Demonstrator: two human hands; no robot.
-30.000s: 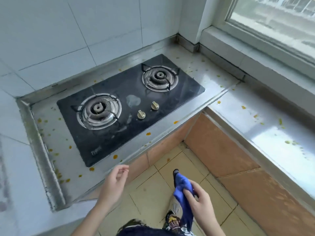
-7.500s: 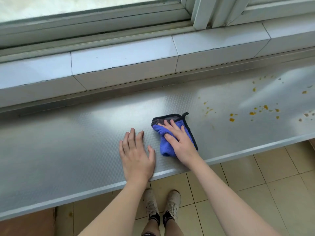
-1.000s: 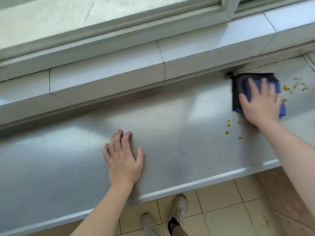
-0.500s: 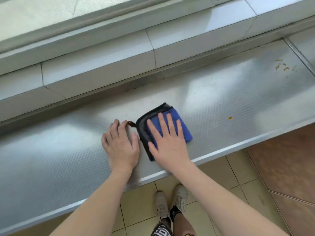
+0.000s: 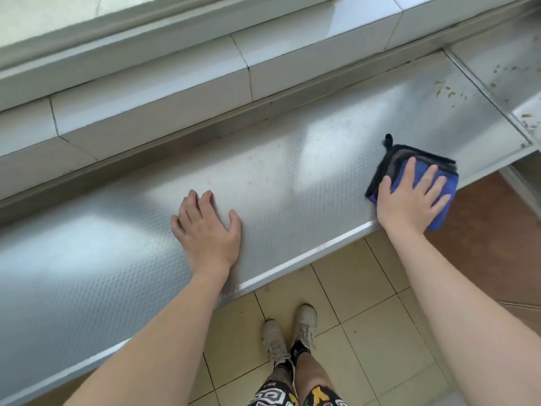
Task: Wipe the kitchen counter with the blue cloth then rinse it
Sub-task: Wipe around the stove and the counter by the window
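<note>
The folded blue cloth (image 5: 449, 183) with a dark edge lies at the front edge of the steel counter (image 5: 281, 177), its near corner hanging over the lip. My right hand (image 5: 409, 197) presses flat on the cloth with fingers spread and straight. My left hand (image 5: 206, 230) rests palm down on the bare counter further left, fingers straight. Yellow-brown crumbs (image 5: 443, 90) lie on the counter at the far right.
A white tiled window sill (image 5: 175, 80) runs along the back of the counter. A raised metal seam (image 5: 486, 92) crosses the counter at the right, with more specks beyond it. Below are the tiled floor (image 5: 360, 291) and my shoes (image 5: 289, 329).
My right hand has slid the cloth from beside my left hand to the right, along the counter's front edge. My left hand has stayed planted on the counter.
</note>
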